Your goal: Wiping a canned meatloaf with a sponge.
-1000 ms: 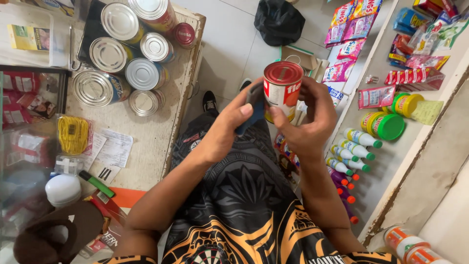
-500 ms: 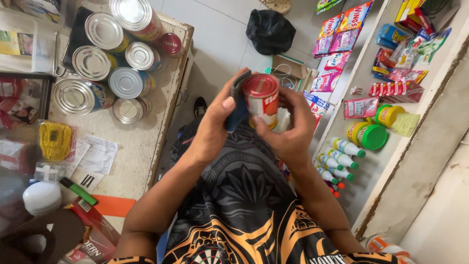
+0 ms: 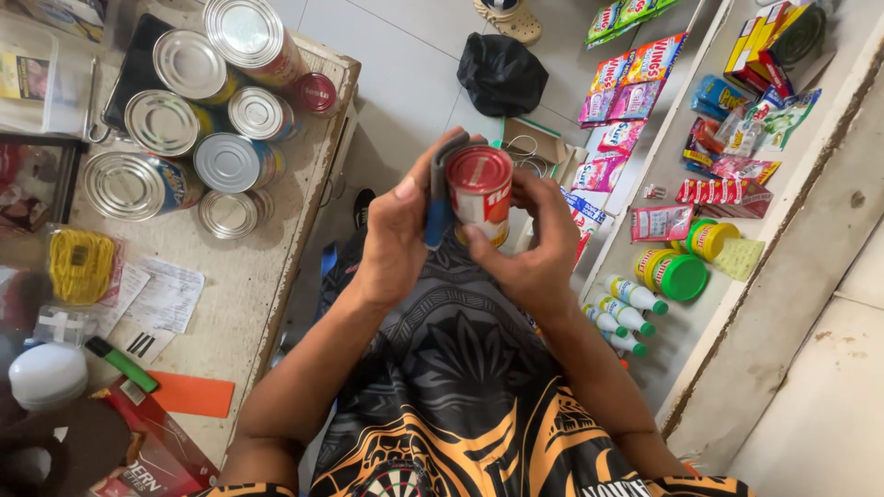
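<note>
The red-topped can (image 3: 481, 191) stands nearly upright between both hands, the right hand (image 3: 534, 258) gripping it, the left hand's (image 3: 398, 241) fingers (image 3: 410, 189) pressing a blue-grey cloth (image 3: 440, 193) to its left side.

Held upright between left hand (image 3: 396, 235) and right hand (image 3: 529, 253), above the lap: a small can (image 3: 481, 191), with a flat cloth (image 3: 439, 198) pressed against its left side. Left of the hands, on the table (image 3: 267, 276): a cluster of tins (image 3: 198, 120), with papers (image 3: 157, 304) and a marker (image 3: 122, 364) nearer the body. Right, on the shelf (image 3: 737, 294): jars (image 3: 677, 271), bottles (image 3: 626, 308), packets (image 3: 626, 97). Ahead on the floor: a bag (image 3: 502, 74).
</note>
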